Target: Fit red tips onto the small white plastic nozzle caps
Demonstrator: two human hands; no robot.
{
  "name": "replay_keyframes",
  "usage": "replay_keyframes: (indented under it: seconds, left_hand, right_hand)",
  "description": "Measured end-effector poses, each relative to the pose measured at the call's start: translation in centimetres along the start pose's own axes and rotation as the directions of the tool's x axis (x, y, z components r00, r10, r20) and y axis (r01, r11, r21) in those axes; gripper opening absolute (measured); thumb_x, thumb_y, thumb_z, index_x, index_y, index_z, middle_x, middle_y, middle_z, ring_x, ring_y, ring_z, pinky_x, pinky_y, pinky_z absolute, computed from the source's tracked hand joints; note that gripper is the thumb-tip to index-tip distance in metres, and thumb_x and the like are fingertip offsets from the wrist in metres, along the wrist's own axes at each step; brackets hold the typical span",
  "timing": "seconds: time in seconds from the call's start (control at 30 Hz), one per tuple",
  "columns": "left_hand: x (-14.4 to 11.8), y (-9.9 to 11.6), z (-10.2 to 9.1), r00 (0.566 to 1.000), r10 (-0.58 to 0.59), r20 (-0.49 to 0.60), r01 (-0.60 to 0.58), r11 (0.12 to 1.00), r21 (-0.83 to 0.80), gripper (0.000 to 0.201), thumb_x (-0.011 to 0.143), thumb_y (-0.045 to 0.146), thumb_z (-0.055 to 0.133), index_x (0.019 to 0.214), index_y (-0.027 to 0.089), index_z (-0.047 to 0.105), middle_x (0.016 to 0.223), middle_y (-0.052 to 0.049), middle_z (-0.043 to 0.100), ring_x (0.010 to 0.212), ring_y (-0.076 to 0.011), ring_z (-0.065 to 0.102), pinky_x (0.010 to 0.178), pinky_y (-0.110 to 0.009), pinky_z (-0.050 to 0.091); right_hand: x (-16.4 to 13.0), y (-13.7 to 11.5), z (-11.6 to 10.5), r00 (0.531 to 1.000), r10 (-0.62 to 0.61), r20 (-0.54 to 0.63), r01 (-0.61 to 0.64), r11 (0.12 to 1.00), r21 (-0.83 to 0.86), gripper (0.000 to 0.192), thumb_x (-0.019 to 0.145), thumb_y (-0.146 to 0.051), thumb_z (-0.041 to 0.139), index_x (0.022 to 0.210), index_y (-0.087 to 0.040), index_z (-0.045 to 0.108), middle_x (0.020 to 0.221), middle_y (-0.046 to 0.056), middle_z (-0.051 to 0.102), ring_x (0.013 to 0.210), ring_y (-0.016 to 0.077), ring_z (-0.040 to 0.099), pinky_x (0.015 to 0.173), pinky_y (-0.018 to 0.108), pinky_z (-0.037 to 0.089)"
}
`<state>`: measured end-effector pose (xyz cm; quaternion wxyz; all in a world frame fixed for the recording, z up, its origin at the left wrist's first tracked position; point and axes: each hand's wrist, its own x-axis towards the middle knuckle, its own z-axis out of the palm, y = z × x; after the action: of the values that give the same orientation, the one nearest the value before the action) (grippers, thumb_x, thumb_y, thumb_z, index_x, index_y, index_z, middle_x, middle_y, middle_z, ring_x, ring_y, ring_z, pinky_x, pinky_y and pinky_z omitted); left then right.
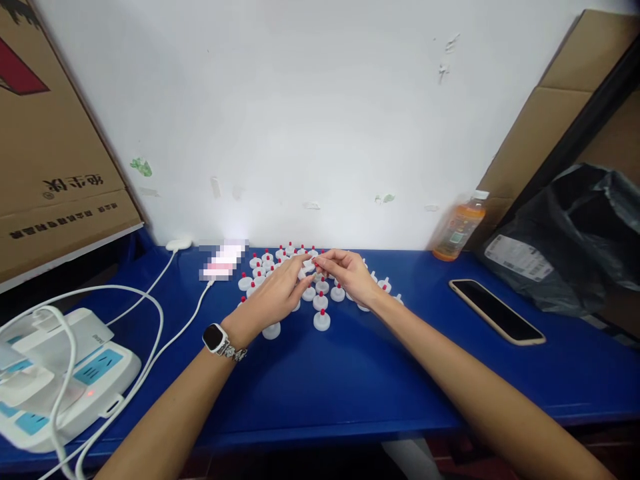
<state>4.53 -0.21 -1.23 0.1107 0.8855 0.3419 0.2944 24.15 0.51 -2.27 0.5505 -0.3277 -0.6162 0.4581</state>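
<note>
Lying nearest on the left of the blue table (350,380), a white power strip (65,380) with white cables (150,313) is seen. A smartwatch (216,338) is worn on the left wrist. Farther in, the left hand (277,297) and right hand (350,273) are brought together, fingertips pinched on one small white cap with a red tip (311,267), held just above the table. Around and beneath the hands, a cluster of white caps with red tips (320,303) is spread. To the right, a phone (496,311) is laid flat. An orange drink bottle (459,230) is stood against the white wall (320,120), beside a black plastic bag (575,240).
</note>
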Motion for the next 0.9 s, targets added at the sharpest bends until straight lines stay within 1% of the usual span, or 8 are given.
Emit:
replay_keyframes:
  seconds: [0.17, 0.33, 0.53, 0.6, 0.67, 0.73, 0.77, 0.9]
  left_hand:
    - [0.0, 0.2, -0.3, 1.000, 0.002, 0.031, -0.002, 1.000, 0.006, 0.046, 0.103, 0.041, 0.035, 0.144, 0.019, 0.037, 0.146, -0.015, 0.049, 0.135, -0.0278, 0.049, 0.108, -0.047, 0.045]
    - [-0.1, 0.1, -0.3, 1.000, -0.012, 0.020, 0.012, 1.000, 0.002, 0.056, 0.103, 0.044, 0.035, 0.152, 0.019, 0.026, 0.150, -0.016, 0.045, 0.137, -0.0288, 0.046, 0.109, -0.047, 0.044]
    - [0.1, -0.2, -0.2, 0.997, -0.047, 0.056, 0.048, 0.999, -0.012, 0.061, 0.102, 0.048, 0.036, 0.156, 0.024, 0.020, 0.144, -0.015, 0.051, 0.126, -0.0297, 0.056, 0.103, -0.046, 0.047]
    - [0.3, -0.7, -0.2, 0.999, -0.038, 0.030, 0.038, 0.999, -0.019, 0.068, 0.100, 0.051, 0.039, 0.157, 0.025, 0.014, 0.143, -0.015, 0.051, 0.124, -0.0294, 0.057, 0.103, -0.047, 0.046]
    - [0.4, -1.4, -0.4, 0.998, -0.051, -0.021, 0.051, 0.999, -0.004, 0.078, 0.097, 0.055, 0.046, 0.158, 0.025, 0.007, 0.142, -0.015, 0.051, 0.125, -0.0303, 0.054, 0.103, -0.048, 0.046]
    - [0.4, -2.2, -0.8, 0.993, -0.089, -0.081, 0.091, 0.995, 0.027, 0.080, 0.095, 0.057, 0.048, 0.157, 0.023, 0.011, 0.141, -0.015, 0.051, 0.128, -0.0312, 0.051, 0.104, -0.050, 0.044]
    - [0.4, -2.5, -1.1, 0.989, -0.108, -0.106, 0.112, 0.993, 0.036, 0.075, 0.096, 0.056, 0.046, 0.156, 0.022, 0.017, 0.139, -0.014, 0.052, 0.128, -0.0310, 0.050, 0.104, -0.050, 0.044]
    - [0.1, -3.3, -1.7, 0.982, -0.129, -0.140, 0.136, 0.990, 0.044, 0.053, 0.100, 0.051, 0.038, 0.143, 0.020, 0.040, 0.128, -0.012, 0.058, 0.121, -0.0279, 0.054, 0.102, -0.048, 0.045]
  right_hand:
    - [-0.2, -0.4, 0.9, 0.999, -0.002, -0.038, 0.002, 1.000, -0.010, 0.035, 0.074, -0.052, 0.077, 0.079, -0.018, 0.068, 0.071, 0.000, 0.064, 0.064, 0.0116, 0.054, 0.064, 0.027, 0.043]
    - [-0.1, -1.0, 1.7, 0.998, -0.012, -0.062, 0.012, 1.000, -0.001, 0.037, 0.073, -0.053, 0.076, 0.076, -0.018, 0.063, 0.068, -0.001, 0.062, 0.063, 0.0114, 0.054, 0.063, 0.027, 0.045]
    - [0.2, -1.6, 1.4, 0.999, -0.048, 0.005, 0.048, 0.992, -0.117, 0.036, 0.077, -0.052, 0.072, 0.075, -0.019, 0.059, 0.068, -0.001, 0.061, 0.063, 0.0123, 0.055, 0.063, 0.027, 0.046]
    - [0.6, -1.6, 0.9, 0.997, -0.066, 0.042, 0.073, 0.981, -0.182, 0.031, 0.082, -0.048, 0.069, 0.079, -0.018, 0.061, 0.071, 0.000, 0.062, 0.066, 0.0128, 0.056, 0.065, 0.027, 0.046]
    - [1.2, -1.4, 0.2, 0.996, -0.085, 0.042, 0.094, 0.947, -0.308, 0.025, 0.085, -0.042, 0.065, 0.083, -0.017, 0.063, 0.075, 0.001, 0.064, 0.068, 0.0133, 0.058, 0.066, 0.027, 0.046]
    - [1.9, -1.0, -0.5, 0.996, -0.087, 0.027, 0.089, 0.882, -0.463, 0.019, 0.087, -0.036, 0.062, 0.084, -0.016, 0.064, 0.077, 0.002, 0.066, 0.068, 0.0132, 0.058, 0.065, 0.026, 0.045]
    - [2.3, -0.8, -0.7, 0.997, -0.073, 0.034, 0.080, 0.849, -0.522, 0.016, 0.087, -0.032, 0.061, 0.085, -0.016, 0.064, 0.076, 0.002, 0.067, 0.066, 0.0129, 0.058, 0.063, 0.026, 0.045]
    - [3.3, 0.3, -0.8, 0.981, 0.041, 0.188, 0.094, 0.750, -0.655, 0.004, 0.083, -0.019, 0.060, 0.081, -0.016, 0.063, 0.071, 0.001, 0.068, 0.061, 0.0121, 0.059, 0.061, 0.024, 0.044]
